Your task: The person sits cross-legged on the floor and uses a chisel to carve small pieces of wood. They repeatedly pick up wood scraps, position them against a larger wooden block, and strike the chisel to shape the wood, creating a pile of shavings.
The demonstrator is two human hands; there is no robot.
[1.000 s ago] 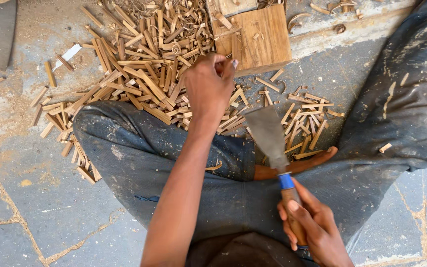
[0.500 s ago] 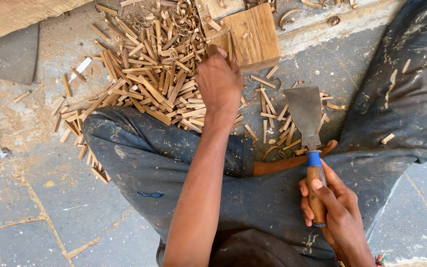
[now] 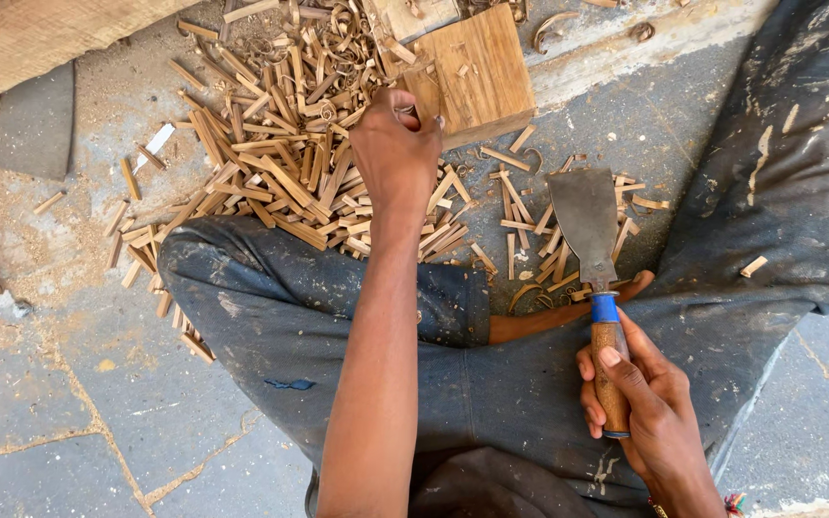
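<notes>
The left hand [image 3: 397, 149] reaches into the chips [image 3: 271, 177], fingers pinched on something hidden beside the block [image 3: 477, 72], so a firm pick matters, while the right hand [image 3: 640, 403] stays clamped on the chisel [image 3: 592, 249], blade best kept pointing away from the leg [image 3: 271, 288].

Tan wood chips [image 3: 280, 182], blue-collared brown chisel handle [image 3: 609, 374], paint-flecked grey trousers [image 3: 280, 307]

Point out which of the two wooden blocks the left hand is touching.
The left hand touches the square brown wooden block lying flat beside the pile of wood chips. The other, a long pale beam, lies apart at the top left.
</notes>
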